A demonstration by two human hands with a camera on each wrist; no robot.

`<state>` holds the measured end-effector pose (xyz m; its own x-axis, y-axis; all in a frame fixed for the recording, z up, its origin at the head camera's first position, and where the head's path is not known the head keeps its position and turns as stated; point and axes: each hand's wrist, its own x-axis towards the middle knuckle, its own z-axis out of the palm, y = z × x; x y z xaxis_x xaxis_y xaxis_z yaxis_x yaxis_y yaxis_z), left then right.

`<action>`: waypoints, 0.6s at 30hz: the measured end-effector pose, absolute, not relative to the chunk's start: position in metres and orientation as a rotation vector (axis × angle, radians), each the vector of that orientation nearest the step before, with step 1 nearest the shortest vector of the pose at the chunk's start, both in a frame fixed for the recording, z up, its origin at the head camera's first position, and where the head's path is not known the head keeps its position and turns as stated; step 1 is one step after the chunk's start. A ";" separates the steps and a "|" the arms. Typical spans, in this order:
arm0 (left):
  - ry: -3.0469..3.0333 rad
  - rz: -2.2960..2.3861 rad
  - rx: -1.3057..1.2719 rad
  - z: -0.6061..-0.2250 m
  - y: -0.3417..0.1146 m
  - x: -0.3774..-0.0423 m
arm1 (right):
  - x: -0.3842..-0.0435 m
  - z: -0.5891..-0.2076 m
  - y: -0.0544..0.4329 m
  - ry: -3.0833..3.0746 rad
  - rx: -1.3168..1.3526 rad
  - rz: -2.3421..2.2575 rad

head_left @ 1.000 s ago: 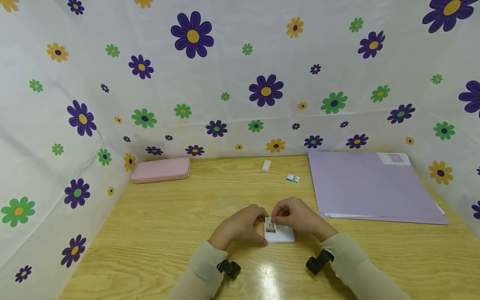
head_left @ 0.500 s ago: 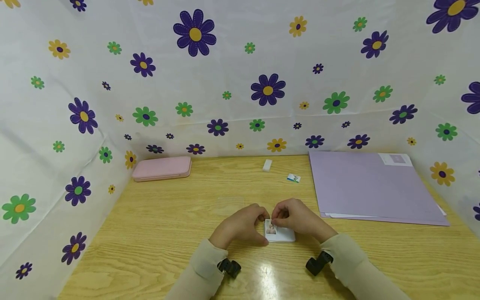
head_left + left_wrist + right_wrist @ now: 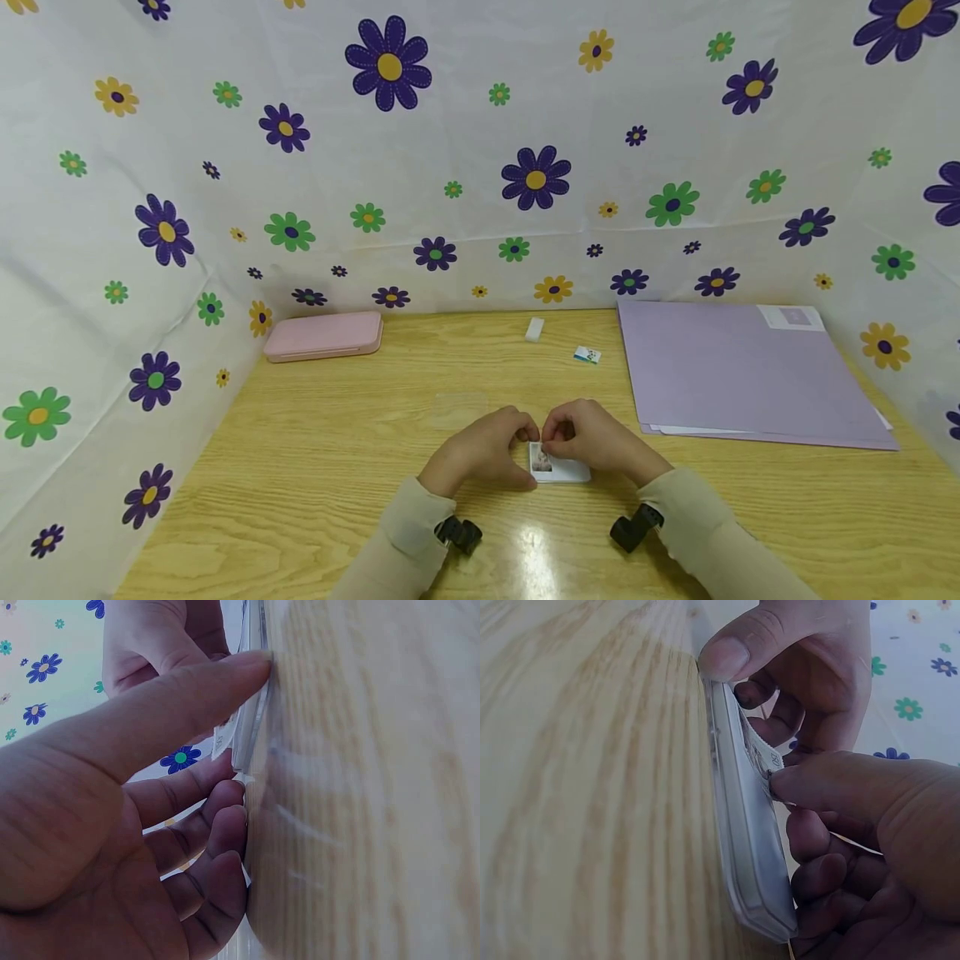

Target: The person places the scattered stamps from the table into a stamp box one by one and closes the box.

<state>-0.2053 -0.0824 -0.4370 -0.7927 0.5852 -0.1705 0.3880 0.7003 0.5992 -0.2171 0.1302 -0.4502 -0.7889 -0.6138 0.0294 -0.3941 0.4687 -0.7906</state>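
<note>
A slim white rectangular case (image 3: 567, 472) with a clear rim lies on the table between the hands. On its left end is a small stamp (image 3: 540, 460) with a picture and a white toothed edge. My left hand (image 3: 476, 454) holds the case's left end between thumb and fingers. My right hand (image 3: 600, 437) pinches the stamp's upper right part with thumb and index finger. In the right wrist view the stamp (image 3: 759, 754) is tilted up from the case (image 3: 754, 847). Its other fingers lie curled along the case's far side.
A faint clear sheet (image 3: 461, 406) lies left of the case. Farther back are a white block (image 3: 535, 329) and a small printed packet (image 3: 587, 355). A pink case (image 3: 324, 337) stands at the back left; a purple folder (image 3: 742, 375) with papers lies at the right.
The stamp has moved slightly downward on the white case, toward the near edge, with my right hand's pinching fingers. My left hand keeps almost the same place.
</note>
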 end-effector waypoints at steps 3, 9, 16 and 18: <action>2.560 0.796 0.761 -0.438 -0.083 -0.205 | -0.217 -0.451 0.130 2.460 -0.871 -1.214; 2.550 0.812 0.752 -0.438 -0.083 -0.205 | -0.217 -0.451 0.130 2.457 -0.863 -1.205; 2.549 0.815 0.750 -0.438 -0.083 -0.205 | -0.216 -0.450 0.129 2.465 -0.850 -1.182; 2.550 0.814 0.747 -0.438 -0.083 -0.205 | -0.216 -0.451 0.129 2.467 -0.852 -1.181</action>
<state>-0.2051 -0.0831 -0.4381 -0.7952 0.5811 -0.1728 0.3735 0.6940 0.6155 -0.2163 0.1291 -0.4505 -0.7884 -0.6151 0.0046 -0.3894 0.4932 -0.7779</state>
